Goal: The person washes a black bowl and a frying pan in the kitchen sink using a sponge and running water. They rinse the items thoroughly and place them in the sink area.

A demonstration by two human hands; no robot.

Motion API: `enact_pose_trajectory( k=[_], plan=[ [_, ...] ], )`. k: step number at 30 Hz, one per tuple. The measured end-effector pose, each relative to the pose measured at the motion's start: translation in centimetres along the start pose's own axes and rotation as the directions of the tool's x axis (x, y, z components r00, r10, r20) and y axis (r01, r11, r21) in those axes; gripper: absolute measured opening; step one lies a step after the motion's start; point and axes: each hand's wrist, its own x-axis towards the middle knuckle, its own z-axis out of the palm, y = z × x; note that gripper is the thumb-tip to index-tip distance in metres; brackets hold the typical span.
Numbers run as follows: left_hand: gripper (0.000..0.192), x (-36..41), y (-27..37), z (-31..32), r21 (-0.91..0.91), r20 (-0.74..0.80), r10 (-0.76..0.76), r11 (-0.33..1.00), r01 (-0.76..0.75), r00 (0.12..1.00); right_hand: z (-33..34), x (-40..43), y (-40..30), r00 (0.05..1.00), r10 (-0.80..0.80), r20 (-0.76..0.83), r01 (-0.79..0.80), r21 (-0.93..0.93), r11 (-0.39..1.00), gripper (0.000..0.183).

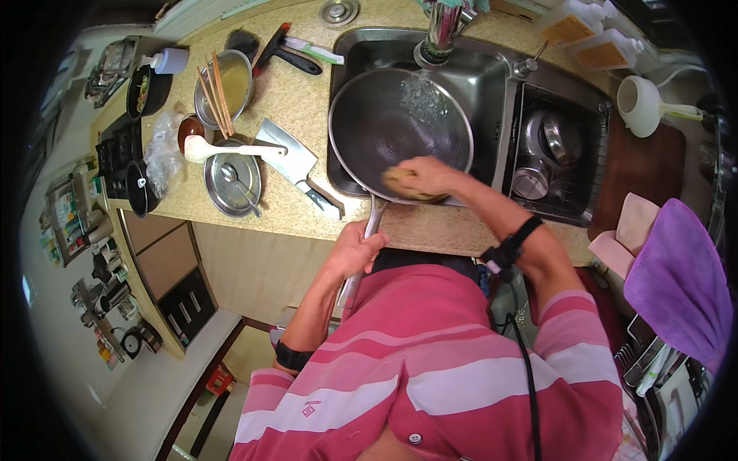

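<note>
A large dark wok (pixel 369 127) rests over the left sink basin, with water running into it from the faucet (pixel 438 49). My left hand (pixel 358 249) is closed round the wok's metal handle (pixel 376 219). Inside the wok, at its near edge, my right hand (pixel 424 177) presses a tan scrubbing pad (pixel 398 180) against the wall; the pad is blurred and partly covered by my fingers.
Left of the sink lie a cleaver (pixel 291 152), a metal bowl with a spoon (pixel 216 199), a ladle (pixel 242 150), a bowl with chopsticks (pixel 249 86) and a green-handled knife (pixel 326 55). Metal pots (pixel 530 181) sit in the right basin. A purple cloth (pixel 674 282) hangs at right.
</note>
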Motion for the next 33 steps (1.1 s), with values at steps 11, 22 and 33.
enact_pose_trajectory(
  k=[11, 22, 33],
  plan=[
    [0.019, -0.5, 0.1, 0.2, -0.04, -0.01, -0.011, 0.999, 0.011, 1.0, -3.3, -1.0, 7.5, 0.97, 0.133, -0.204, -0.242, -0.732, 0.637, 0.027],
    [0.016, -0.5, -0.5, -0.5, -0.138, 0.062, -0.035, 0.99, 0.043, 0.998, -3.8, 14.0, 4.5, 0.775, 0.098, -0.625, -0.108, 0.022, 0.994, 0.033],
    [0.022, -1.1, -0.1, -1.4, -0.151, 0.083, -0.045, 0.987, 0.057, 0.996, -0.4, 0.1, 3.9, 0.994, -0.112, -0.018, 0.101, -0.299, 0.949, 0.027]
  ],
)
